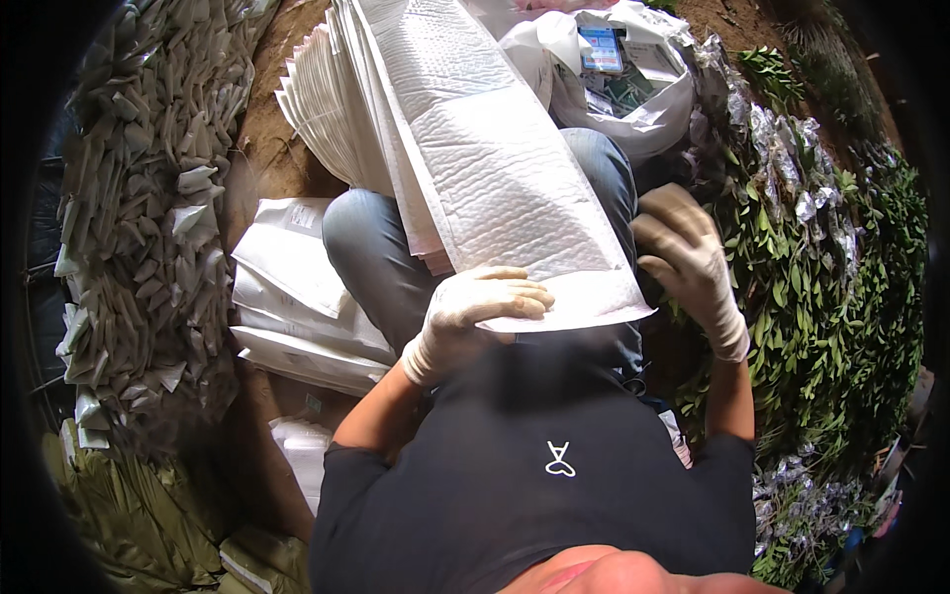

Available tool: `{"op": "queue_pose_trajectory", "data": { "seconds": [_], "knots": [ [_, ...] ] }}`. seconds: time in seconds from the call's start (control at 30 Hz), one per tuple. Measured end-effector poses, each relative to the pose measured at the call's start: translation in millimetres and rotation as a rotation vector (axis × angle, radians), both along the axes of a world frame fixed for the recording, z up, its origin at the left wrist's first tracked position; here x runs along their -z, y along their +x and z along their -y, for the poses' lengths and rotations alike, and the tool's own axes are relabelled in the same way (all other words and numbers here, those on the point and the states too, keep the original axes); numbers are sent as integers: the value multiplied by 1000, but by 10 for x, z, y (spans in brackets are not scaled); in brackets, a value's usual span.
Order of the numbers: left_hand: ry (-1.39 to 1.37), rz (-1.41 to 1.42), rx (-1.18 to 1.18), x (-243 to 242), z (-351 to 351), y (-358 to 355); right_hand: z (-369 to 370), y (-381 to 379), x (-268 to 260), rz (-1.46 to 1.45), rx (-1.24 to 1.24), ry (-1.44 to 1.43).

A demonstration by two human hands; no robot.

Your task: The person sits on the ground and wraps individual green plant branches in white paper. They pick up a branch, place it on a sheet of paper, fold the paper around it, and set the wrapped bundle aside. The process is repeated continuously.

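A long white quilted padded mailer (505,171) lies across my lap, its near end towards my body. My left hand (479,308), in a pale knit glove, grips that near end at its left corner, with the fingers on top and the thumb hidden. Off the mailer's right edge, my gloved right hand (686,260) is held beside my right knee. Its fingers are apart, slightly blurred, and hold nothing. Under and left of the mailer, more flat padded mailers (330,111) stand fanned in a thick stack between my knees.
A white plastic bag (653,137) holding printed packets stands beyond my right knee. Leafy plant cuttings (801,297), some wrapped in clear plastic, line the right side. White packages (304,275) lie by my left knee. A long pile of pale packets (148,223) and olive sacks (141,512) occupy the left.
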State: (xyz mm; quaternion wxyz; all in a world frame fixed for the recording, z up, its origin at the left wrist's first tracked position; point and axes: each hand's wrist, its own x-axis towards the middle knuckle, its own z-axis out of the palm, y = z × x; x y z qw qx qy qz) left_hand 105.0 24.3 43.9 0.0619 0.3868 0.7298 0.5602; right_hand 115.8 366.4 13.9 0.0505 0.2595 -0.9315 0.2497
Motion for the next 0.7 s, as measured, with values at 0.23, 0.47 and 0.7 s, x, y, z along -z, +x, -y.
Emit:
{"op": "queue_pose_trajectory", "data": {
  "seconds": [0.23,0.47,0.7],
  "knots": [
    [-50,157,-93,133,42,106,1185,-548,-682,-16,-669,-329],
    [-190,-16,-374,572,99,212,1259,-612,-444,-198,-863,-539],
    [-27,-53,-86,405,-25,121,1223,-483,-393,-473,-548,-353]
  ]
}}
